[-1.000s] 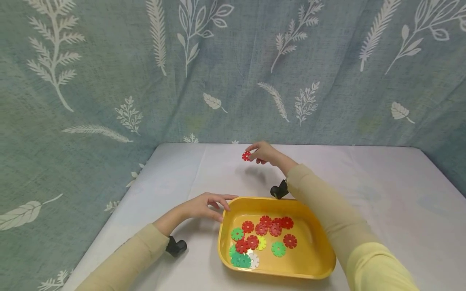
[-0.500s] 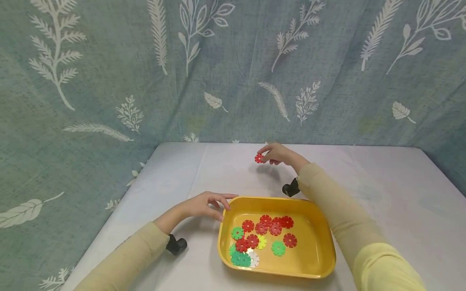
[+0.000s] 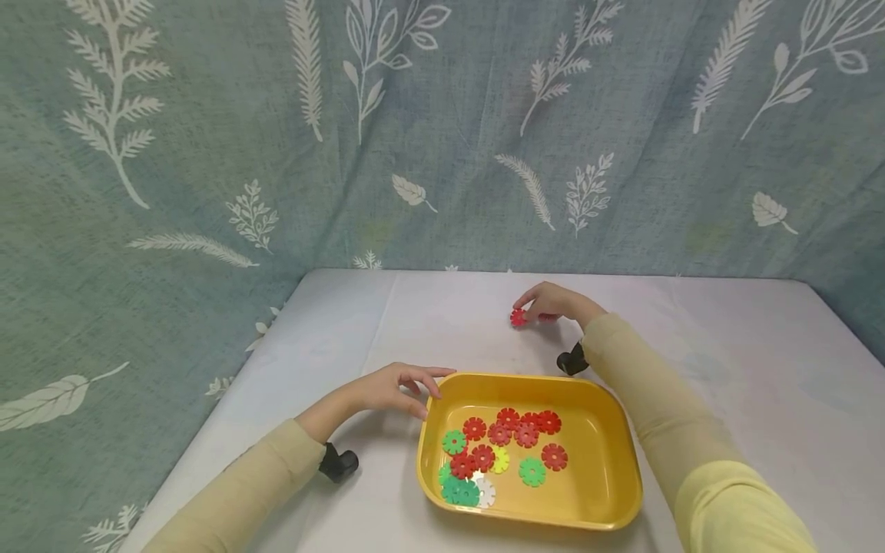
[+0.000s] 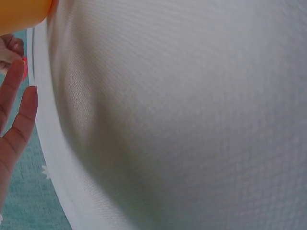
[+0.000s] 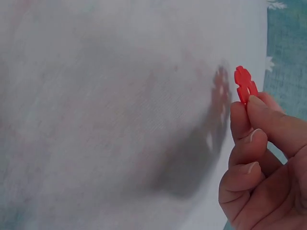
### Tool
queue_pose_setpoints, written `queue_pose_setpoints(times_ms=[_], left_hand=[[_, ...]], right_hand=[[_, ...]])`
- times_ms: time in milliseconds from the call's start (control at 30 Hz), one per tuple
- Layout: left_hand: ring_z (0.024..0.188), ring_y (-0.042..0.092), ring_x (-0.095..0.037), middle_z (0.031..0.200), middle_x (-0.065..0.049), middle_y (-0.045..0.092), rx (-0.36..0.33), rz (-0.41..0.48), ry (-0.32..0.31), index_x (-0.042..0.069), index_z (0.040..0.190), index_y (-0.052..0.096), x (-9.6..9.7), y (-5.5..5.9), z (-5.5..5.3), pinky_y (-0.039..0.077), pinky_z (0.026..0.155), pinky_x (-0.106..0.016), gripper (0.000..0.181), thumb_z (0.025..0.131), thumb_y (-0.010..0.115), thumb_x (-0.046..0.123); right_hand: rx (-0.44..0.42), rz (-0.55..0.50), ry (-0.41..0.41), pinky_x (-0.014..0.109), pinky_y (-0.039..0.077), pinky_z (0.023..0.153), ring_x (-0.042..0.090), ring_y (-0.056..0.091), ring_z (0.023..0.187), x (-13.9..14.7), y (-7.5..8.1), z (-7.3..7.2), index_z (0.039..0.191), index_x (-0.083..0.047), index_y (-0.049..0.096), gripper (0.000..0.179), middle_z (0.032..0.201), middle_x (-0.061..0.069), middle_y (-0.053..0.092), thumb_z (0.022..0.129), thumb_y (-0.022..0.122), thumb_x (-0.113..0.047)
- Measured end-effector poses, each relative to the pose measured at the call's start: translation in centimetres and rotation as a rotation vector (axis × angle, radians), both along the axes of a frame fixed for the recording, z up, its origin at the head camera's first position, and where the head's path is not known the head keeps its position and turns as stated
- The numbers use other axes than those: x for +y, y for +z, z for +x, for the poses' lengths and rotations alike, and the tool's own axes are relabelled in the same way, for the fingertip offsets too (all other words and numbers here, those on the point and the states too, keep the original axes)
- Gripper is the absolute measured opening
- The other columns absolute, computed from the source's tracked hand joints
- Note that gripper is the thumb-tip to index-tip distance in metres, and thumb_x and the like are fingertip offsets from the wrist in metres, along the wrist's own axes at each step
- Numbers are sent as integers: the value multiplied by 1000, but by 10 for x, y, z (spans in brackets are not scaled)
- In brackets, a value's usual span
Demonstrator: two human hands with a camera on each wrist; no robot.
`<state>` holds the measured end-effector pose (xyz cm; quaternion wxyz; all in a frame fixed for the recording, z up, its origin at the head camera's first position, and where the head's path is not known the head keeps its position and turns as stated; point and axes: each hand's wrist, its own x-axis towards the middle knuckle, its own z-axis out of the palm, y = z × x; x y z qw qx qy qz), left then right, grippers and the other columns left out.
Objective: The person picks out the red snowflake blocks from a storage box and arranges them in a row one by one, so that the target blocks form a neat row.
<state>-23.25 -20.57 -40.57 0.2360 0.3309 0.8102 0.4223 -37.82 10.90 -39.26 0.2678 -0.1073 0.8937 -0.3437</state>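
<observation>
My right hand (image 3: 556, 301) pinches a red snowflake disc (image 3: 518, 317) between thumb and forefinger, over the white table beyond the tray. In the right wrist view the disc (image 5: 244, 84) stands nearly edge-on, its shadow on the cloth; the other fingers curl in toward the palm. At the left rim of a yellow plastic tray (image 3: 594, 461), my left hand (image 3: 390, 388) has its fingers loosely extended, fingertips right at the edge. Inside the tray lie several red discs (image 3: 554, 457), green discs (image 3: 531, 471), a yellow disc (image 3: 500, 460) and a white one (image 3: 487, 492).
A white cloth (image 3: 747, 369) covers the table, which ends at a green-blue leaf-patterned curtain (image 3: 470, 138). Black wrist cameras (image 3: 339, 463) project below both forearms, the right one close behind the tray's far rim.
My right hand has moved to the right and a little nearer with the red disc, coming lower toward the table. The left hand and the tray stay in place.
</observation>
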Motion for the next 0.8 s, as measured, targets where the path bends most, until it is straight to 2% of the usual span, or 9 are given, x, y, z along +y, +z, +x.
queue_pose_setpoints(times_ms=[133, 333, 600, 800], left_hand=[[128, 41, -24, 139, -5, 45, -5, 1, -2, 10, 96, 66, 1, 1, 0, 43, 90, -42, 24, 75, 75, 14], [128, 40, -27, 139, -9, 45, 6, 7, -9, 8, 97, 66, 2, 4, 0, 43, 90, -44, 24, 76, 74, 15], [129, 38, -29, 139, -11, 44, 6, 16, -17, 7, 98, 66, 2, 5, 1, 43, 90, -45, 25, 76, 74, 15], [128, 40, -27, 140, -9, 44, 11, 4, -11, 8, 98, 66, 1, 4, 1, 43, 90, -42, 25, 76, 74, 16]], right_hand=[[-1, 10, -3, 19, 36, 54, 10, 38, 51, 7, -5, -1, 115, -6, 62, 30, 79, 0, 59, 86, 60, -8], [34, 42, -5, 20, 35, 54, 10, 39, 52, 13, -12, -1, 113, -5, 64, 28, 59, -4, 47, 86, 61, -11], [37, 63, -12, 20, 40, 57, 13, 43, 59, 14, -12, 0, 111, -3, 62, 26, 67, 0, 50, 86, 59, -10], [45, 98, -22, 22, 45, 63, 14, 47, 65, 19, -6, 1, 117, -2, 59, 32, 75, 3, 53, 86, 58, -10]])
